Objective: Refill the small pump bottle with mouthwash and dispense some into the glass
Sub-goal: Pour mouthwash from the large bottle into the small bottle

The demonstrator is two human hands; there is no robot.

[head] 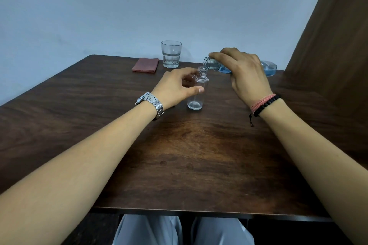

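A small clear bottle [196, 93] stands upright on the dark wooden table [179, 155], its neck uncapped, with no pump in sight. My left hand [175, 87] wraps its fingers around the bottle's upper body. My right hand [243, 73] holds a clear mouthwash bottle [268, 67] with blue liquid, tipped almost flat, its open mouth just above the small bottle's neck. A thin clear stream seems to run between the two mouths. A clear glass [171, 53] stands behind, near the table's far edge, and looks empty.
A folded reddish-brown cloth [145, 65] lies left of the glass. A pale wall rises behind the table, and a brown panel [328, 45] stands at the right. My legs show below the table's near edge.
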